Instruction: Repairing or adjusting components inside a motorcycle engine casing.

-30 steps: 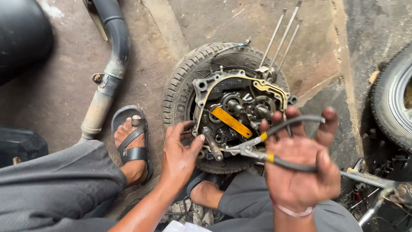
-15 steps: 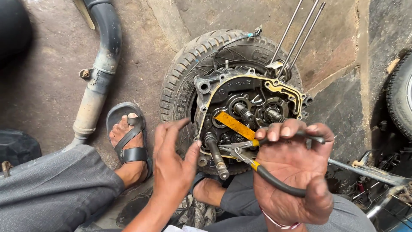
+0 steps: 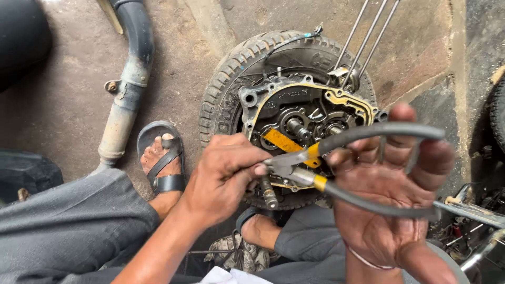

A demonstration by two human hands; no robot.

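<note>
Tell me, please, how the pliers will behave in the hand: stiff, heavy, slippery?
The pliers look like stiff metal, probably fairly heavy for their size. The grey sleeved handles should grip well, though the right hand looks greasy, so some slipping is possible. The handles pivot and may swing open.

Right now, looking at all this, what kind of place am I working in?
Most likely a small motorcycle or scooter repair shop, working on the ground. An opened engine case rests on a tyre on the stained concrete floor, a loose exhaust pipe lies nearby, and your right hand holds pliers.
</note>
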